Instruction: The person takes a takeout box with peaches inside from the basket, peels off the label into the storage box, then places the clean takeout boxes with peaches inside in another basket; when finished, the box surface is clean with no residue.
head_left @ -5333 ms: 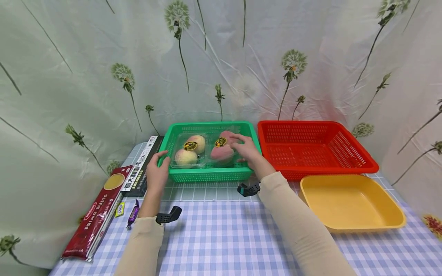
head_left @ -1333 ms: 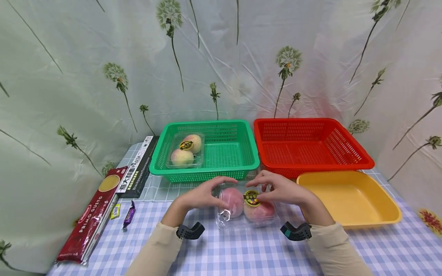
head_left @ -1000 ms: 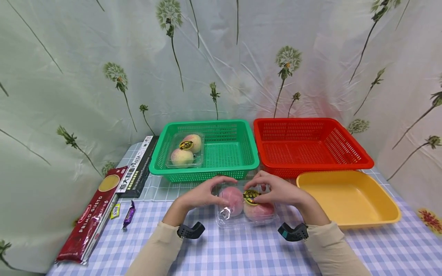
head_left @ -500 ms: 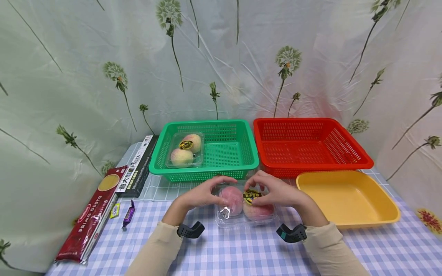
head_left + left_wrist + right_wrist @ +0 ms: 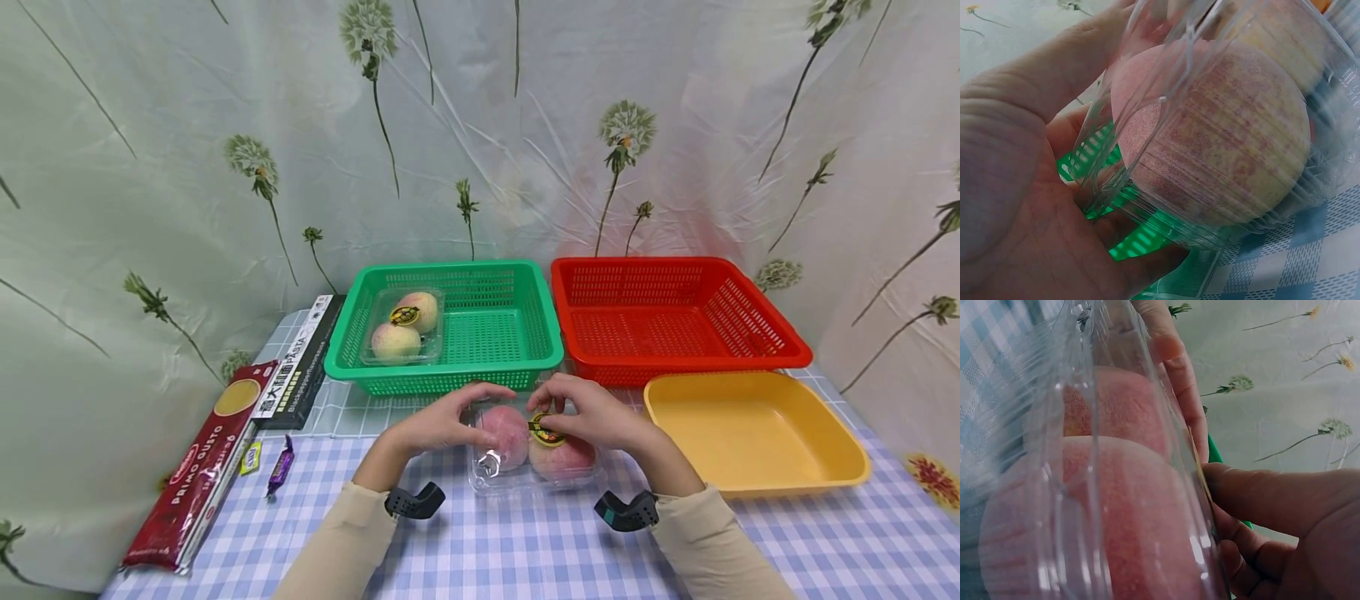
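A clear plastic fruit box with two pink peaches lies on the checked cloth in front of the green basket. My left hand grips its left end, thumb on the near side and fingers round the far side; the left wrist view shows a peach through the plastic beside the palm. My right hand is over the lid, pinching at the round black-and-gold sticker. In the right wrist view the thumb meets the sticker's edge, seen edge-on; the other fingertips are partly hidden.
Behind stands the green basket with another box of pale peaches. The red basket and yellow tray are at right. A pasta box, red spaghetti pack and two wrapped sweets lie at left.
The pink-peach box has come out of the green basket onto the cloth. In the last second my right hand has shifted slightly left over the sticker; my left hand has stayed still.
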Tool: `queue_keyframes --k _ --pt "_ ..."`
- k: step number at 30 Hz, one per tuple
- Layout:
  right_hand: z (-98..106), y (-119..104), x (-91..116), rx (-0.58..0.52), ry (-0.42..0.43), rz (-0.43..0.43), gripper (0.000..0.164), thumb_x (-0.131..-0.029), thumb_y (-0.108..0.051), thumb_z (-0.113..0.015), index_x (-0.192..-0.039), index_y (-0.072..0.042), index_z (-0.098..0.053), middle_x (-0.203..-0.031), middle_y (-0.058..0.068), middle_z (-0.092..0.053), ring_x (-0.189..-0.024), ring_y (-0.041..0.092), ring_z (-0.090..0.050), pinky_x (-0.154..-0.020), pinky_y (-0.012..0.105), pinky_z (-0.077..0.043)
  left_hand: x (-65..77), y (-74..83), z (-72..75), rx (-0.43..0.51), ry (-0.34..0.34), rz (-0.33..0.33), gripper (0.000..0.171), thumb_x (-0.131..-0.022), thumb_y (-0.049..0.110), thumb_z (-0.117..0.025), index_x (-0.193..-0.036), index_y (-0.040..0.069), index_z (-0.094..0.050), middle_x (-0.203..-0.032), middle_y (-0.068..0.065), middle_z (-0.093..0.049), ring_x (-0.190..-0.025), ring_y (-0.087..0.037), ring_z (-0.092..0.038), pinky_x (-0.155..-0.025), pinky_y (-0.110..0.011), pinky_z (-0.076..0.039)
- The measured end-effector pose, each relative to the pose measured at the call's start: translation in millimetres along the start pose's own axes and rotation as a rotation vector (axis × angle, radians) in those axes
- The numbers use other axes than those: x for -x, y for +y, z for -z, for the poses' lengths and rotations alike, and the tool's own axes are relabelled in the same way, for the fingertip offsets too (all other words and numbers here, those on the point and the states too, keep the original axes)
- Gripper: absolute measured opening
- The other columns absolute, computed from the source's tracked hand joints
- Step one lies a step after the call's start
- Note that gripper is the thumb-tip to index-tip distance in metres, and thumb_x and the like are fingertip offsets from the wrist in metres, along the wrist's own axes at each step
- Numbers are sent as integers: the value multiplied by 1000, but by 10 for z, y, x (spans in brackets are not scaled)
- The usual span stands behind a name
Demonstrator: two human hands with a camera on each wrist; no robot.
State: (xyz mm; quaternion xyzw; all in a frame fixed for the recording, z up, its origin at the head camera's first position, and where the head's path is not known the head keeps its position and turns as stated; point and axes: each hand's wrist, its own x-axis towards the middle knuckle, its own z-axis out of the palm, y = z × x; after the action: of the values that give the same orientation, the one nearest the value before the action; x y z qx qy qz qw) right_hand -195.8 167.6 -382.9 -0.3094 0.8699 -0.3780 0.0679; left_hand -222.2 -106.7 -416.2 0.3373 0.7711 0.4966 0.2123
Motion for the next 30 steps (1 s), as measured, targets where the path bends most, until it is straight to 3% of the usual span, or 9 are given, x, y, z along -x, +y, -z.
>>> queue_keyframes --k 8,14,20,26,30 --pt "9 -1 -12 4 8 -22 13 -93 -6 -67 -96 -17 -73 -96 -1 -62 -89 12 -54 -77 23 -49 5 -5 1 -5 -2 -5 64 -87 21 -76 -145 21 -50 -151 1 -48 -142 -25 -40 -115 -50 -31" --pt "9 -21 -9 39 4 -18 11 -92 -6 -68 -95 -16 -70 -96 -3 -67 -90 11 -57 -80 22 -51 5 -4 0 1 -10 -1 64 -87 21 -76 -145 21 -49 -151 2 -48 -142 -25 -40 -115 -50 -31" --pt "-1 -36 -15 53 30 -33 10 -92 -7 -68 -96 -16 -72 -97 -3 -70 -85 11 -54 -73 22 -50 5 -12 -3 -1 -8 2 64 -87 21 -76 -146 20 -49 -150 2 -48 -141 -24 -41 -114 -49 -32" --pt "19 -61 -4 25 34 -25 11 -92 -8 -67 -89 -18 -71 -91 -3 -63 -86 12 -54 -74 22 -51 6 -14 -10 -5 -7 -1 64 -87 21 -76 -146 19 -49 -150 1 -49 -140 -24 -41 -114 -48 -33" --pt "85 -58 24 -69 23 -23 6 -96 -11 -65 -95 -17 -67 -96 -1 -63 -89 13 -57 -78 24 -52 5 -15 -8 -3 -12 -5 64 -88 21 -75 -146 19 -49 -151 1 -49 -142 -25 -40 -115 -50 -32"
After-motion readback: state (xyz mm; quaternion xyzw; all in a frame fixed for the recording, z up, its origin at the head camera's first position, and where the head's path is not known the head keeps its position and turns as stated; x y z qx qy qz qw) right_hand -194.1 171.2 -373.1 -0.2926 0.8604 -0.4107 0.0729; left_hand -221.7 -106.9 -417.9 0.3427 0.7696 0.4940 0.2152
